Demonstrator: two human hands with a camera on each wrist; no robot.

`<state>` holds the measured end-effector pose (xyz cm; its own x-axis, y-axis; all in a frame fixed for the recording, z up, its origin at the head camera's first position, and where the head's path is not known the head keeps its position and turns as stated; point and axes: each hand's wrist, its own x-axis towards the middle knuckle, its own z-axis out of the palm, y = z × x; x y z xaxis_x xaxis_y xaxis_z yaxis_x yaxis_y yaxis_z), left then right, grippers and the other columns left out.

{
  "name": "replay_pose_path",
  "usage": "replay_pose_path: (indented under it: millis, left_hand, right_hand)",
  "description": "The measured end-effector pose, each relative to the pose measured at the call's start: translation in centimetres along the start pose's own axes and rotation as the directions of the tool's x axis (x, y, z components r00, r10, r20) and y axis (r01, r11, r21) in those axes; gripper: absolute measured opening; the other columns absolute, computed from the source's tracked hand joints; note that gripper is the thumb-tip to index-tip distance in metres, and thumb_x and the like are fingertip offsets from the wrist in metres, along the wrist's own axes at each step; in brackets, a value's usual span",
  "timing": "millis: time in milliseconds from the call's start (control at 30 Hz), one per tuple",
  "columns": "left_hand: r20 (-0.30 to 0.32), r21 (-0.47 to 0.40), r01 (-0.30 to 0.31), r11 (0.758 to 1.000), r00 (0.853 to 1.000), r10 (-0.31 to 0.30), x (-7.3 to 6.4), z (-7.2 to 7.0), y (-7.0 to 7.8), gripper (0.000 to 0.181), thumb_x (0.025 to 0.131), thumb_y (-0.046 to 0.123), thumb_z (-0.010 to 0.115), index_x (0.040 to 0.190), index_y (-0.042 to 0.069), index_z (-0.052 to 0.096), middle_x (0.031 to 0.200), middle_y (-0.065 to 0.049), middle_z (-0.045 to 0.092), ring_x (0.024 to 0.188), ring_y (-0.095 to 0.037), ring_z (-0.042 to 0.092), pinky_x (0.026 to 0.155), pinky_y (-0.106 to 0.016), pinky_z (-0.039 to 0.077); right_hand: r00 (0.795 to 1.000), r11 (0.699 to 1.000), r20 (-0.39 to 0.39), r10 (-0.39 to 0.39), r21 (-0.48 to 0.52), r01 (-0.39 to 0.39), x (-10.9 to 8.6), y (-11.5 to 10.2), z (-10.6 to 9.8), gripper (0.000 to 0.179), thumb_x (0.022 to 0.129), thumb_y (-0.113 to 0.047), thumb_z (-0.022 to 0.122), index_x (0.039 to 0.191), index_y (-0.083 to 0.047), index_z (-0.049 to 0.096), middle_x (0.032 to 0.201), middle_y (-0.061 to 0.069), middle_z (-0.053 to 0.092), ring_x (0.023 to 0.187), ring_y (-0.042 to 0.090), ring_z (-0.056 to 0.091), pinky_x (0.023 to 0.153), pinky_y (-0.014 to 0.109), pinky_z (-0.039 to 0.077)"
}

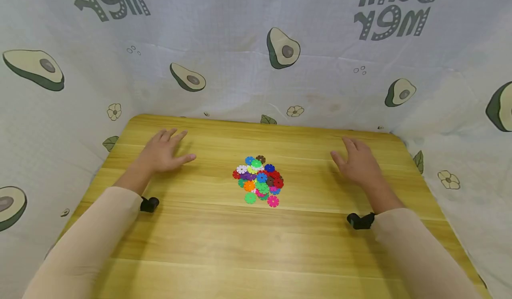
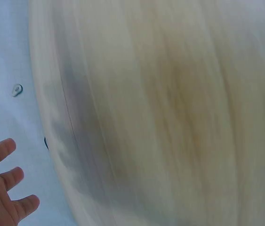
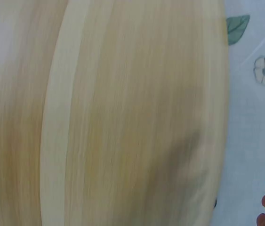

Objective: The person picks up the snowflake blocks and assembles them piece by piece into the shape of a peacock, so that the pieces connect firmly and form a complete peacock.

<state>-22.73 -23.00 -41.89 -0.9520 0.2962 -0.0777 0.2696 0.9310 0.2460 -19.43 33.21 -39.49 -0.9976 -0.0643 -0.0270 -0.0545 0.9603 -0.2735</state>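
Note:
In the head view a pile of small, flat, notched plastic discs (image 1: 262,177) in many colours lies at the middle of the table. A green disc (image 1: 250,197) and a pink disc (image 1: 273,201) lie at its near edge. My left hand (image 1: 162,152), fingers spread, is over the table to the left of the pile and holds nothing. On the other side, my right hand (image 1: 357,161) is apart from the pile, its fingers extended and nothing in them. Both wrist views show only fingertips and part of a palm at the edge, over bare wood.
The wooden table (image 1: 256,250) has rounded far corners. A white cloth (image 1: 232,32) printed with avocados and lettering hangs behind it and along both sides. Small black devices sit at the left wrist (image 1: 150,204) and the right wrist (image 1: 361,221).

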Motion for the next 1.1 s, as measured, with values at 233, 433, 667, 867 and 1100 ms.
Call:
replay_pose_path:
  millis: [233,433,667,867,1100]
  left_hand:
    - [0.013,-0.120,0.009,0.993,1.000,-0.008,-0.4,0.8,1.9,0.094,0.093,0.078,0.046,0.163,0.019,0.025,0.164,-0.022,0.028,0.146,-0.053,0.025,0.117,-0.072,0.029]
    - [0.014,-0.220,0.023,0.975,1.000,-0.021,-0.7,1.8,3.9,0.086,0.095,0.071,0.050,0.160,0.016,0.034,0.159,-0.022,0.036,0.141,-0.050,0.031,0.113,-0.072,0.035]
    - [0.013,-0.318,-0.004,0.948,1.000,0.008,-0.6,2.9,6.5,0.073,0.098,0.058,0.058,0.151,0.010,0.047,0.140,-0.022,0.055,0.129,-0.044,0.046,0.109,-0.064,0.043]
    - [0.019,-0.431,-0.046,0.901,0.998,0.060,-0.3,3.8,8.3,0.061,0.099,0.047,0.063,0.145,0.008,0.055,0.130,-0.018,0.062,0.122,-0.038,0.054,0.105,-0.056,0.048]
    - [0.027,-0.531,-0.074,0.844,0.994,0.104,0.2,4.6,10.6,0.051,0.100,0.036,0.065,0.140,0.006,0.060,0.119,-0.014,0.065,0.105,-0.027,0.058,0.092,-0.043,0.052]
  right_hand:
    - [1.000,0.999,0.027,-0.002,0.043,0.001,-0.4,-3.1,0.7,0.077,0.106,-0.058,0.038,0.161,-0.006,0.025,0.160,0.033,0.029,0.145,0.056,0.026,0.115,0.074,0.027]
    - [0.999,0.991,0.018,-0.034,0.132,0.032,-0.9,-5.6,1.7,0.066,0.108,-0.046,0.046,0.158,-0.006,0.033,0.155,0.028,0.042,0.142,0.050,0.038,0.113,0.070,0.036]
    - [0.998,0.965,-0.001,-0.056,0.257,0.055,-1.4,-8.3,3.2,0.056,0.106,-0.035,0.054,0.152,-0.004,0.043,0.143,0.024,0.054,0.128,0.045,0.055,0.103,0.061,0.051]
    - [0.996,0.939,-0.041,-0.074,0.335,0.084,-1.7,-10.6,4.5,0.049,0.104,-0.033,0.060,0.143,-0.004,0.055,0.135,0.020,0.061,0.120,0.040,0.061,0.101,0.057,0.055]
    - [0.997,0.906,0.006,-0.082,0.417,0.072,-1.7,-12.7,6.3,0.042,0.100,-0.034,0.067,0.134,-0.009,0.064,0.122,0.013,0.067,0.110,0.033,0.064,0.090,0.048,0.060]
